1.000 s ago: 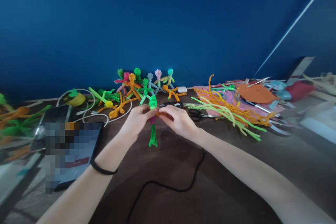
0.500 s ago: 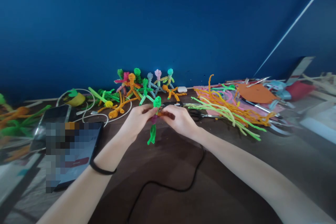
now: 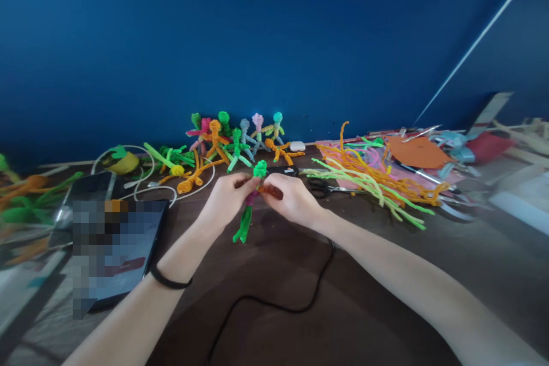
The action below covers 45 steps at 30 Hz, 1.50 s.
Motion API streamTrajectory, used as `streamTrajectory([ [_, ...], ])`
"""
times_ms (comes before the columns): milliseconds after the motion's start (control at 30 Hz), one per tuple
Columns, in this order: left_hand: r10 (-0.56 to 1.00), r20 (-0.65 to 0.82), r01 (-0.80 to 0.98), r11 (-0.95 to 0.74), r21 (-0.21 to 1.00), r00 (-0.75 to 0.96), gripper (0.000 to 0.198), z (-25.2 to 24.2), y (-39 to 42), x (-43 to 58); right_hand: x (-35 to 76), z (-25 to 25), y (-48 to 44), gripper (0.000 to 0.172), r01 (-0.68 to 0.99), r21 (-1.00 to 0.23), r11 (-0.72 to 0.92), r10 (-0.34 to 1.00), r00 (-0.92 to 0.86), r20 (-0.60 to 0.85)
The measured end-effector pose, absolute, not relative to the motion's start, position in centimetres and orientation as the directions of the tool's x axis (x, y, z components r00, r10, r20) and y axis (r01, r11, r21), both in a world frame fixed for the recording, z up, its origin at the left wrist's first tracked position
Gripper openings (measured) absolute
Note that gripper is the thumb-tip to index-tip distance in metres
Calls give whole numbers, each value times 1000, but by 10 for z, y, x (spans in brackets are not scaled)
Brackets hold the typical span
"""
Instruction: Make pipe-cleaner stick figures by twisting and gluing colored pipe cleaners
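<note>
Between my two hands, above the dark table, is a small pipe cleaner figure (image 3: 245,223) with a green coiled head, a purple middle and green legs hanging down. My left hand (image 3: 229,197) pinches it just under the head. The fingers of my right hand (image 3: 289,194) are closed on its other side, on an orange part that is mostly hidden behind them. Behind my hands, several finished pipe cleaner figures (image 3: 215,132) in orange, green, pink and blue lean near the wall.
Lime pipe cleaners (image 3: 377,191) and orange ones (image 3: 412,187) lie in a heap to the right, beside black-handled scissors (image 3: 326,187). A tablet (image 3: 128,266) and a phone (image 3: 88,197) lie left. A black cable (image 3: 278,310) curves across the table's front.
The figure has tilted, its legs swinging to the left and its head shifting slightly right. My hands stay in nearly the same place, still on it.
</note>
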<state>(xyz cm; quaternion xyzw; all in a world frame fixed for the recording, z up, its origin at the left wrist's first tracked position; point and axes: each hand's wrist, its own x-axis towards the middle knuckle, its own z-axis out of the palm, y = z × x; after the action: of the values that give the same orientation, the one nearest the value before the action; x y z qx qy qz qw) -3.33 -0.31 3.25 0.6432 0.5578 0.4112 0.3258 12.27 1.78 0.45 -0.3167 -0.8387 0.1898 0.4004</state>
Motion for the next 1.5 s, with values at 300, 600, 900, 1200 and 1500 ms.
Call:
streamTrajectory([
  [300, 968, 145, 227, -98, 969, -206, 33, 31, 8, -48, 133, 3, 31, 22, 308, -774, 554, 827, -315, 466],
  [600, 983, 73, -14, -76, 997, -167, 26, 21, 10, -46, 129, -8, 32, 24, 305, -845, 439, 863, -404, 303],
  [900, 993, -116, -435, 94, 896, -24, 10, 29, 7, -28, 119, -6, 19, 22, 437, -728, 529, 836, -416, 358],
  [1200, 963, -241, -393, 271, 879, 124, 10, 24, 7, -29, 119, -7, 24, 29, 47, -959, 280, 807, -552, 209],
  [1500, 994, -106, -422, 84, 903, -30, 3, 16, 5, -22, 117, -11, 26, 27, 18, -966, 259, 792, -576, 202],
])
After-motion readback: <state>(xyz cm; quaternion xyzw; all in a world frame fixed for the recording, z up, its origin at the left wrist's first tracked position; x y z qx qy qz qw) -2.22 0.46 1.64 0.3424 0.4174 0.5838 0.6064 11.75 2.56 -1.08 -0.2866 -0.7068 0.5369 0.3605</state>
